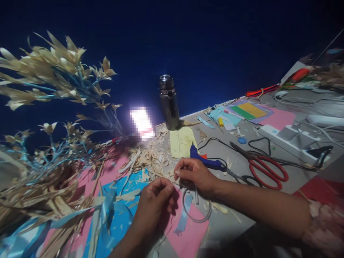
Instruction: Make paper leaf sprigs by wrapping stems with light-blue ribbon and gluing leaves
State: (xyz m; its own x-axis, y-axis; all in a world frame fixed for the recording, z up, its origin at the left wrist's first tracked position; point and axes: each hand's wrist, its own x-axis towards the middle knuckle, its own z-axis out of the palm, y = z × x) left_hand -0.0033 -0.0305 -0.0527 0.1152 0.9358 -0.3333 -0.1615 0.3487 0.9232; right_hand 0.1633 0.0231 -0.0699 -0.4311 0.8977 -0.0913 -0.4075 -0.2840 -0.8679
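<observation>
My left hand [156, 197] is closed in a pinch above a pink paper sheet [188, 236], thumb against forefinger. What it pinches, if anything, is too small to make out; a thin dark thread [171, 226] trails below it. Just to its right, my right hand [197, 175] also pinches, with a tiny pale bit near the fingertips that I cannot name. Beneath that hand lie a grey ring [207, 215] and a light blue ribbon piece [184, 216]. A blue glue gun [208, 162] rests just beyond my right hand, near red-handled scissors [268, 172].
Dried-leaf flowers [64, 68] on blue stems rise at left above husk strips [61, 200]. A dark flask [169, 107] stands at the back beside a bright, pixelated patch. Yellow paper [184, 141] lies before it. At right are a power strip [285, 143] and cables.
</observation>
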